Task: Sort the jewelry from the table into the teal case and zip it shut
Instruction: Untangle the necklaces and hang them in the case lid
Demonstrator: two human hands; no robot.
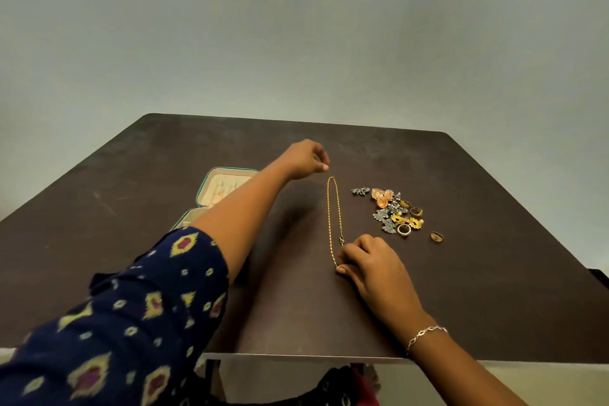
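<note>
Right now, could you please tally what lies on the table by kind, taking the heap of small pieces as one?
Gold chain: 1
Teal case: 1
Heap of mixed jewelry: 1
Gold ring lying apart from the heap: 1
Total: 4

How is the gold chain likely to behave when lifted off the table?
Probably floppy: the chain lies as a thin, slack loop of fine links, so it should drape from the right hand pinching its near end. Likely light, being so thin. It could tangle near its clasp.
</note>
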